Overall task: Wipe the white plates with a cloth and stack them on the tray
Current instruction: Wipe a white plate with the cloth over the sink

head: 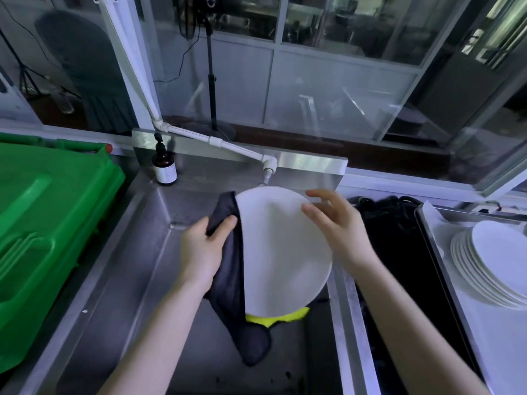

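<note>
Dim, cool, bluish light, mostly coming through the glass panels [328,89] behind the sink [148,246]. Reflections streak the glass and a pale glare sits on the steel backsplash [308,162]. The wide lens bows the edges; the plate [282,252] looks slightly soft.

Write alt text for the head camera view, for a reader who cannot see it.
Over a steel sink, the left hand grips a dark cloth against a white plate that the right hand holds by its rim. A stack of white plates sits on a tray to the right.
</note>
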The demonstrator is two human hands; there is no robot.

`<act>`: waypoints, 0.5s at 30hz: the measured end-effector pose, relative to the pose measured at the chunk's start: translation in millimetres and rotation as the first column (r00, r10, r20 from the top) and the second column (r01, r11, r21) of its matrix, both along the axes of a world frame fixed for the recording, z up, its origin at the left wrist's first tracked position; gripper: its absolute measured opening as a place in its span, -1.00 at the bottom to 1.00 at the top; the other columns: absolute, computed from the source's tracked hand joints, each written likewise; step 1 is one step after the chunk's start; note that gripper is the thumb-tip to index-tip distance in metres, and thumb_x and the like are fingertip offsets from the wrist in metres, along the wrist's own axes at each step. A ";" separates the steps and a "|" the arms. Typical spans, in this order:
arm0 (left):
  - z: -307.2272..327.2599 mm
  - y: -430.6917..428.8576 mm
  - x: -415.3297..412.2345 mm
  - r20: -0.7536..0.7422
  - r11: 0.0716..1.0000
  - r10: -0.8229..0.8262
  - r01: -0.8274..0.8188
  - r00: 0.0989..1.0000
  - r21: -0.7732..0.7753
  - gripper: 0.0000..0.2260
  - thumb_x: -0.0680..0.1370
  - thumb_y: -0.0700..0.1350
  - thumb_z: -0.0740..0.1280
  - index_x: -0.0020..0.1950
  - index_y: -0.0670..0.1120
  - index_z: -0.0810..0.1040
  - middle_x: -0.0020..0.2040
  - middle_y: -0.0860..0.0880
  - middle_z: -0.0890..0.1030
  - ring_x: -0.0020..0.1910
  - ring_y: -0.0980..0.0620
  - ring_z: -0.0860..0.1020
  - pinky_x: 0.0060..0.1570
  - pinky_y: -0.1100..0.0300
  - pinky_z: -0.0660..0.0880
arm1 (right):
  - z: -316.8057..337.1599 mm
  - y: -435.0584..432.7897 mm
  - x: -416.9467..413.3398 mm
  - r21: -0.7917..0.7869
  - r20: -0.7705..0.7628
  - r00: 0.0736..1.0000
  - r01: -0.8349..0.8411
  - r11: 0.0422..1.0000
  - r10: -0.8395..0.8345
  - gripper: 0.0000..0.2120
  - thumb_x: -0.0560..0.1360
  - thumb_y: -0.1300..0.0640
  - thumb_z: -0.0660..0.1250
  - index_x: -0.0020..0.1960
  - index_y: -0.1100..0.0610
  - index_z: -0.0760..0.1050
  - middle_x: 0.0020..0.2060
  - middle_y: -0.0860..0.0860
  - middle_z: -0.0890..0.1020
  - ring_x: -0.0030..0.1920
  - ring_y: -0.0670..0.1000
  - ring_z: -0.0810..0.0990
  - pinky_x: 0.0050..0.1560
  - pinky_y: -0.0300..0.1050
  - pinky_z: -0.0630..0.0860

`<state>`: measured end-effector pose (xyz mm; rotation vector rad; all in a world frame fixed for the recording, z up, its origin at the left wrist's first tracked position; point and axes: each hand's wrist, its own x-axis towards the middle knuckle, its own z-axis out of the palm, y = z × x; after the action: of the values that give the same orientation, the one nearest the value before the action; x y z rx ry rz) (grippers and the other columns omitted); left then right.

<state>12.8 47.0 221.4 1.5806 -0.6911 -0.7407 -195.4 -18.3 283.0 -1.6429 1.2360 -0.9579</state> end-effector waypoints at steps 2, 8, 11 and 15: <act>2.2 -5.0 -4.6 0.190 0.986 -0.162 0.168 0.968 -0.019 -0.65 0.45 0.03 0.50 -0.24 -0.25 0.52 -0.36 -0.12 0.58 -0.34 0.07 0.42 -0.32 0.14 0.32 | 21.4 -14.5 3.8 -0.025 -0.313 0.925 -0.236 0.971 0.217 -0.92 0.51 -0.01 0.47 -0.11 -0.03 0.62 -0.30 -0.05 0.68 -0.26 -0.15 0.58 -0.19 -0.29 0.45; 6.1 -10.8 -16.2 0.176 0.947 -0.289 0.308 0.941 -0.090 -0.60 0.27 0.24 0.40 -0.34 -0.10 0.51 -0.43 0.11 0.49 -0.42 0.18 0.37 -0.39 0.26 0.26 | 27.8 -16.8 7.5 -0.057 -0.515 0.797 -0.400 0.915 0.317 -0.50 0.54 0.00 0.44 -0.39 0.23 0.29 -0.48 -0.04 0.26 -0.44 -0.09 0.21 -0.40 -0.20 0.19; -7.1 -0.1 -17.2 -0.079 0.992 -0.117 0.114 0.990 -0.046 -0.69 0.36 0.22 0.41 -0.15 0.00 0.62 -0.25 0.03 0.69 -0.26 0.16 0.59 -0.25 0.26 0.44 | 17.0 -10.3 0.3 -0.055 -0.256 0.961 -0.122 0.991 0.104 -0.53 0.54 -0.03 0.43 -0.29 0.34 0.45 -0.43 -0.01 0.40 -0.37 -0.07 0.36 -0.32 -0.13 0.31; -16.9 3.0 -29.3 -0.352 0.966 0.251 -0.212 0.902 0.145 -0.80 0.52 0.10 0.41 -0.22 0.03 0.58 -0.24 0.06 0.66 -0.17 0.04 0.64 -0.12 0.11 0.53 | -20.4 17.7 18.5 0.238 0.241 0.902 0.304 0.923 -0.359 -0.56 0.57 -0.06 0.38 -0.10 0.37 0.53 -0.31 0.06 0.55 -0.26 0.00 0.50 -0.21 -0.06 0.42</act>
<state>-16.5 50.0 204.5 1.5268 -0.1858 -0.8738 -176.9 -0.6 262.6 -1.1154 1.3884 -1.1905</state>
